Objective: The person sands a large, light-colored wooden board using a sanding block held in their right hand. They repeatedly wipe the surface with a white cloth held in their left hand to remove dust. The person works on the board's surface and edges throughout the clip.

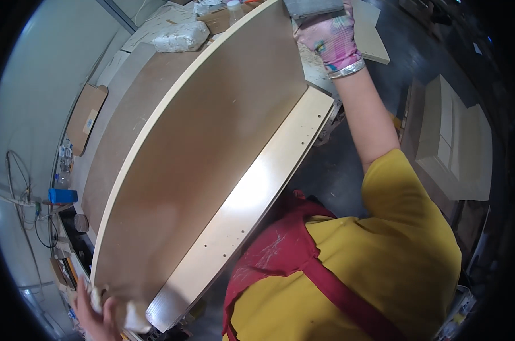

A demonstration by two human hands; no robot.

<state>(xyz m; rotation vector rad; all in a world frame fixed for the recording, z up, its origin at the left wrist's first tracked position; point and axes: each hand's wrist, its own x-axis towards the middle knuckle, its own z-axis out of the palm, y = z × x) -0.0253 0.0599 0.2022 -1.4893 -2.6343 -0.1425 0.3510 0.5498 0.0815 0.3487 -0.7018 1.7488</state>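
A large wooden panel assembly lies lengthwise in front of me: a brown board [206,142] with a pale curved edge strip, and a pale side board [257,199] with small drilled holes along its right. My right hand [332,40], in a pink patterned glove with a silver bangle at the wrist, grips the panel's far top corner. My left hand [95,312] holds the near bottom corner, with a whitish cloth [135,315] bunched beside its fingers. My yellow shirt and red apron fill the lower right.
A brown workbench top [126,113] runs under the panel. A white plastic bag [180,35] and a bottle [234,8] sit at the far end. A cardboard piece [87,116], a blue box [62,196] and cables are left. Pale stacked boards [456,142] stand on the dark floor at right.
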